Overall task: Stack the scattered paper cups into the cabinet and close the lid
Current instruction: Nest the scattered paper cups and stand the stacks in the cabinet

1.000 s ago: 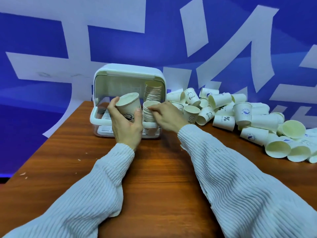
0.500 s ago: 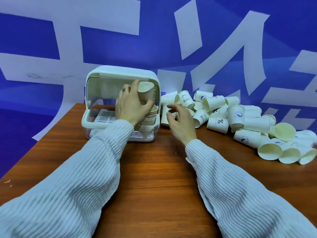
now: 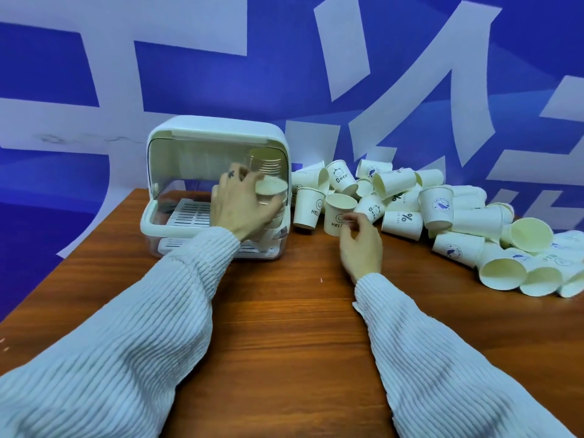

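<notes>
Paper cup stack inside open white cabinet, left hand around it.

"beer" reads on a tilted paper cup at twelve o'clock in the pile, and again on a tipped cup just below it. "hel" shows on an upright cup at nine o'clock, and on the cup by the right hand. a "%" sign marks a lying cup. the big white strokes on the blue backdrop can't be read.
</notes>
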A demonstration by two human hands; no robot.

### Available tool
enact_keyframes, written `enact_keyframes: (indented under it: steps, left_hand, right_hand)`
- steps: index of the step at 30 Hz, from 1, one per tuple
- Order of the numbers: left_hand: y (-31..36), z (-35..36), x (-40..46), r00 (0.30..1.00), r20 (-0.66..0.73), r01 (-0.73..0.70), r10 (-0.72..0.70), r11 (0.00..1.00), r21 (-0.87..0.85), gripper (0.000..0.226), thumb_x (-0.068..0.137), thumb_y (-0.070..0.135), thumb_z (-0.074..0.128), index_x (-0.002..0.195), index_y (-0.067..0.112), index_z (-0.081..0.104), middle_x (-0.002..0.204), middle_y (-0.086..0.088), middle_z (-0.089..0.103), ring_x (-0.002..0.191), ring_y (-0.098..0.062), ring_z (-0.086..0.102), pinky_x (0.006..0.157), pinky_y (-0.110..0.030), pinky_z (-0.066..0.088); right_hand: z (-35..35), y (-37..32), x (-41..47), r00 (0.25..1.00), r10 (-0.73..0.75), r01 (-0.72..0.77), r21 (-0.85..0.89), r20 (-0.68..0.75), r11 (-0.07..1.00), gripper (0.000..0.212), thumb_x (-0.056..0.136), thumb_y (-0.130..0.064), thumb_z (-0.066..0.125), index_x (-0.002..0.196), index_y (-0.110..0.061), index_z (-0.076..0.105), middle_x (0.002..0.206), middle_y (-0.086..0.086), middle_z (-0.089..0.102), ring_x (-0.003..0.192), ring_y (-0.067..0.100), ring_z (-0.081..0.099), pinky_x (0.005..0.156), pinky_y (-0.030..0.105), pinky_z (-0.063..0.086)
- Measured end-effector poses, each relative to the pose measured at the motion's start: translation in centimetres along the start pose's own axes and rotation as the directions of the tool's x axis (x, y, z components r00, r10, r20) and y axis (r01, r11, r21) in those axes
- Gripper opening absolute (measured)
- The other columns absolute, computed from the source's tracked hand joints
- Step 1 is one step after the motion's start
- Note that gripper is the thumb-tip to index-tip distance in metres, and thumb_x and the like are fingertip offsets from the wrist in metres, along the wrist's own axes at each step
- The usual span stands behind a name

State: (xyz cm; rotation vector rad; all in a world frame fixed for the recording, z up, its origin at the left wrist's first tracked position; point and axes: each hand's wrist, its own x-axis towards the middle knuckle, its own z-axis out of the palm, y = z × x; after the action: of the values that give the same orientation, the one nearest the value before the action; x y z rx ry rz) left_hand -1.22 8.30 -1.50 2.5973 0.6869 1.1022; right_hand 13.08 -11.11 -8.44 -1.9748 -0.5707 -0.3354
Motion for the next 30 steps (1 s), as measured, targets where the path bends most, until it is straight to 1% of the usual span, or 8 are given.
enact_keyframes:
  steps: [4, 7, 9, 15, 18, 21, 26, 30]
  left_hand:
    - [-0.4, 1.2, -1.4, 1.0, 0.018, 0.006, -0.009, 0.989, 0.151, 0.075, 0.098, 0.07, 0.019, 0.137, 0.022, 0.062, 0.138, -0.006, 0.055, 0.121, -0.031, 0.05, 0.1, -0.05, 0.037]
    - [-0.1, 1.2, -1.7, 0.999, 0.037, 0.024, -0.028, 0.993, 0.116, 0.08, 0.095, 0.074, 0.017, 0.144, 0.023, 0.055, 0.144, -0.007, 0.052, 0.129, -0.032, 0.045, 0.104, -0.051, 0.035]
    - [-0.1, 1.2, -2.9, 0.999, -0.044, -0.005, 0.006, 1.0, 0.03, 0.072, 0.096, 0.07, 0.029, 0.15, 0.025, 0.048, 0.149, -0.006, 0.046, 0.137, -0.029, 0.038, 0.11, -0.051, 0.032]
    - [1.0, 1.8, -7.6, 0.893, -0.439, -0.163, 0.099, 0.98, -0.112, 0.057, 0.088, 0.037, 0.064, 0.139, 0.013, 0.056, 0.147, -0.017, 0.045, 0.143, -0.036, 0.031, 0.12, -0.047, 0.025]
    - [2.6, 1.9, -8.5, 0.849, -0.42, -0.415, 0.322, 0.897, -0.151, 0.061, 0.087, 0.035, 0.07, 0.14, 0.012, 0.052, 0.146, -0.014, 0.043, 0.133, -0.034, 0.046, 0.11, -0.048, 0.041]
    - [4.0, 2.5, -9.6, 0.847, -0.289, -0.504, 0.446, 0.847, -0.17, 0.08, 0.083, 0.042, 0.075, 0.151, 0.021, 0.039, 0.154, -0.008, 0.034, 0.131, -0.03, 0.051, 0.103, -0.046, 0.05]
    - [4.1, 2.6, -10.0, 0.919, -0.031, -0.392, 0.393, 0.901, -0.186, 0.095, 0.082, 0.033, 0.071, 0.16, 0.031, 0.017, 0.163, -0.001, 0.027, 0.134, -0.03, 0.051, 0.089, -0.054, 0.057]
    - [4.1, 1.7, -10.1, 0.969, -0.154, -0.234, 0.193, 0.917, -0.322, 0.087, 0.079, 0.034, 0.067, 0.156, 0.024, 0.026, 0.154, -0.001, 0.034, 0.126, -0.027, 0.052, 0.088, -0.049, 0.058]
  right_hand:
    - [0.2, 0.2, 0.8, 0.987, -0.158, 0.144, -0.261, -0.034, 0.955, 0.045, 0.096, -0.022, 0.054, 0.14, -0.026, 0.056, 0.148, -0.001, 0.052, 0.141, 0.023, 0.042, 0.118, 0.041, 0.035]
    - [0.3, 0.7, 1.7, 0.968, -0.223, 0.251, -0.454, 0.116, 0.855, 0.067, 0.099, -0.02, 0.049, 0.161, -0.026, 0.028, 0.17, 0.002, 0.023, 0.158, 0.028, 0.014, 0.128, 0.046, 0.017]
    - [0.5, 1.3, 2.2, 0.962, -0.218, 0.271, -0.476, 0.163, 0.837, 0.069, 0.1, -0.021, 0.049, 0.164, -0.024, 0.022, 0.17, 0.003, 0.025, 0.158, 0.029, 0.013, 0.128, 0.048, 0.015]
    - [-0.7, 0.5, 1.4, 0.976, -0.15, 0.088, -0.346, -0.157, 0.934, 0.028, 0.097, -0.032, 0.058, 0.11, -0.011, 0.071, 0.117, 0.01, 0.069, 0.119, 0.034, 0.051, 0.104, 0.045, 0.036]
    - [-2.1, -1.4, -1.1, 0.933, -0.202, 0.194, -0.057, -0.297, 0.979, 0.027, 0.09, -0.027, 0.05, 0.086, -0.006, 0.067, 0.09, 0.006, 0.064, 0.1, 0.033, 0.053, 0.091, 0.045, 0.038]
    - [-2.4, -3.8, -4.2, 0.929, -0.284, 0.327, 0.164, -0.236, 0.931, 0.026, 0.087, -0.026, 0.043, 0.076, -0.006, 0.055, 0.08, 0.003, 0.051, 0.084, 0.027, 0.048, 0.077, 0.046, 0.039]
    - [-1.4, -5.2, -6.6, 0.923, -0.382, 0.371, 0.339, -0.037, 0.864, 0.034, 0.099, -0.029, 0.04, 0.091, -0.01, 0.068, 0.088, 0.001, 0.065, 0.092, 0.026, 0.059, 0.083, 0.045, 0.047]
    - [0.0, -5.4, -3.1, 0.972, -0.227, 0.236, 0.184, -0.066, 0.954, 0.031, 0.101, -0.025, 0.047, 0.123, -0.021, 0.069, 0.122, -0.006, 0.069, 0.12, 0.019, 0.057, 0.105, 0.039, 0.044]
